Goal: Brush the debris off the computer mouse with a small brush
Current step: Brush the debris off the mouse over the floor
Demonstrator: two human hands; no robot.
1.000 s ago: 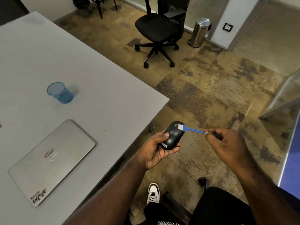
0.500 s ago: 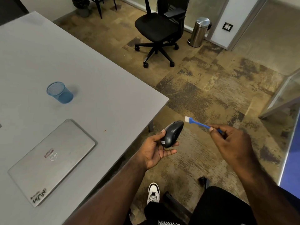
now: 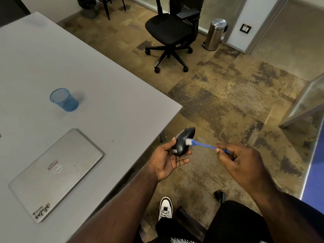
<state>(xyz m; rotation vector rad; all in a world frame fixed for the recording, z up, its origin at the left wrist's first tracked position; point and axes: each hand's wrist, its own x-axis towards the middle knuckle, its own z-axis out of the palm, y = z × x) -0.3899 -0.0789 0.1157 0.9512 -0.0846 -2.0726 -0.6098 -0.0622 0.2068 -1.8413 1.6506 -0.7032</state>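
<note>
Head view, and I start at my left hand [image 3: 166, 159]: palm up, fingers curled loosely round the black computer mouse [image 3: 184, 142], thumb tip resting against its near-left edge. I hold the mouse tipped on its side, I think so the loosened debris falls to the carpet rather than into my palm. It sits off the table, past the corner, at about five o'clock from it.

At three o'clock from the mouse, my right hand [image 3: 245, 162] pinches the far end of the small blue brush [image 3: 203, 145] between thumb and fingertips, the other fingers folded in. The white bristles touch the mouse's upper side. Gripping so far back probably keeps the strokes light and leaves the mouse clear to see.

Further out, the grey table [image 3: 105, 76] lies at nine o'clock from my hands. On it a closed silver laptop [image 3: 56, 174] sits near me, and a blue mesh cup [image 3: 64, 99] stands at twelve o'clock from the laptop, well apart. A black office chair [image 3: 170, 32] and a steel bin [image 3: 215, 34] stand across the floor.
</note>
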